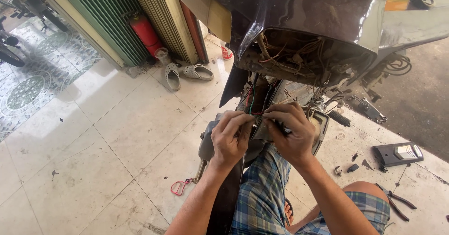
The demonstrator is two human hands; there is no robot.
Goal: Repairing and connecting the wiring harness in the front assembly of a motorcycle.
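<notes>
Open dark brown scooter front cowl holds a tangle of loose wires | pale tiled floor lies open on your left; black pliers and a grey flat panel crowd the right | your left hand and right hand pinch thin red and green wires below the cowl.
</notes>
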